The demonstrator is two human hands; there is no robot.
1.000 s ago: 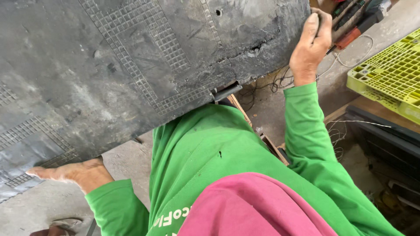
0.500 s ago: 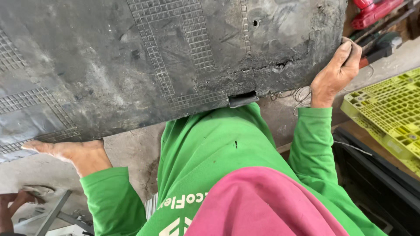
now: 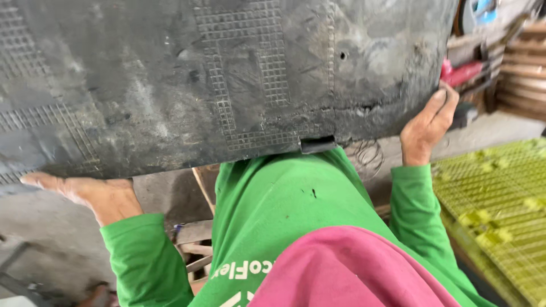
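A large, dirty black plastic panel (image 3: 227, 85) with gridded patches fills the top of the view. It has a crack near its lower right edge and a small black tab (image 3: 317, 144) on its bottom edge. My left hand (image 3: 94, 193) presses flat under the panel's lower left edge, fingers stretched left. My right hand (image 3: 427, 128) grips the panel's lower right corner, fingers curled over the rim. Green sleeves and a green shirt with a pink cloth (image 3: 352, 267) show below the panel.
A yellow-green plastic grid pallet (image 3: 500, 216) lies at the right. A red tool (image 3: 463, 73) and stacked wooden boards (image 3: 520, 68) sit behind my right hand. Wooden pieces (image 3: 193, 239) and grey concrete floor (image 3: 51, 239) lie below the panel.
The panel has swung across the view, with both hands keeping their hold. The yellow-green pallet now sits lower and nearer at the right; the red tool has come closer to my right hand.
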